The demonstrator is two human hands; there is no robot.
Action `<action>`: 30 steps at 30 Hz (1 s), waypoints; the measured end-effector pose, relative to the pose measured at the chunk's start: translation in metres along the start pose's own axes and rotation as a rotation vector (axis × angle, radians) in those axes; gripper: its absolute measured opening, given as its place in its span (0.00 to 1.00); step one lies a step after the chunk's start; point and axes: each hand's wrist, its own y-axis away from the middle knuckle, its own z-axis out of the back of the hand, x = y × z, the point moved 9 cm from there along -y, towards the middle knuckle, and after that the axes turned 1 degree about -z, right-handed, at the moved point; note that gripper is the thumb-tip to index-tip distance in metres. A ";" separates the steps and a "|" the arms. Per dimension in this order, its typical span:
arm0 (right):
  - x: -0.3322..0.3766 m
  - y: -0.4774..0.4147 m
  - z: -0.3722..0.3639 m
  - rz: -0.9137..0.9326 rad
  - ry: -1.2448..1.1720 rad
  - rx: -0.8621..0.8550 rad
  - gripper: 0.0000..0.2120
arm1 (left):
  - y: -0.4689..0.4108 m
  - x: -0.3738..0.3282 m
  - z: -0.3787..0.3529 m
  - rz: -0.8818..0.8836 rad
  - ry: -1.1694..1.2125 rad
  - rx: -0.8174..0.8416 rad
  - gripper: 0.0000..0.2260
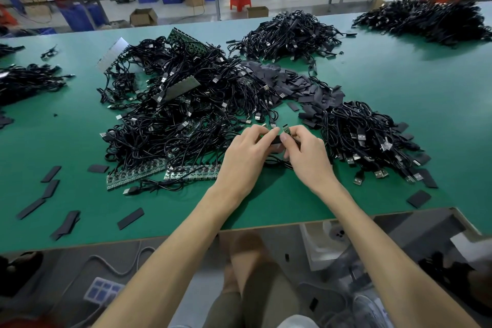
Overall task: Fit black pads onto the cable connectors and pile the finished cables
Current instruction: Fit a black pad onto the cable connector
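One connector (286, 129) is pinched by right hand (308, 157), a pad (275, 140) by left hand (245, 154); a finished pile (372, 138) is seen, many cables (181, 114) left.

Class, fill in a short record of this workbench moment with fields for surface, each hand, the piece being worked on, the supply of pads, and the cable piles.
surface: green table
left hand: pinches a black pad at its left end
right hand: holds a small green connector board, upright, just above the pad
pad supply: heap of black pads behind the hands
large cable pile: to the left, mixed with green board strips
right cable pile: beside the right hand
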 end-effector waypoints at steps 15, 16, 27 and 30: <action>0.007 0.002 0.000 0.052 0.011 0.014 0.08 | 0.001 0.003 -0.006 0.021 -0.167 0.025 0.16; 0.009 0.003 0.000 0.071 0.024 0.007 0.07 | 0.001 0.009 -0.005 0.069 -0.143 0.029 0.14; 0.019 0.004 0.003 0.142 0.103 -0.024 0.13 | 0.003 0.020 -0.009 0.228 0.010 0.138 0.17; 0.017 0.006 0.002 0.106 0.054 -0.009 0.04 | 0.004 0.021 -0.011 0.241 0.022 0.148 0.19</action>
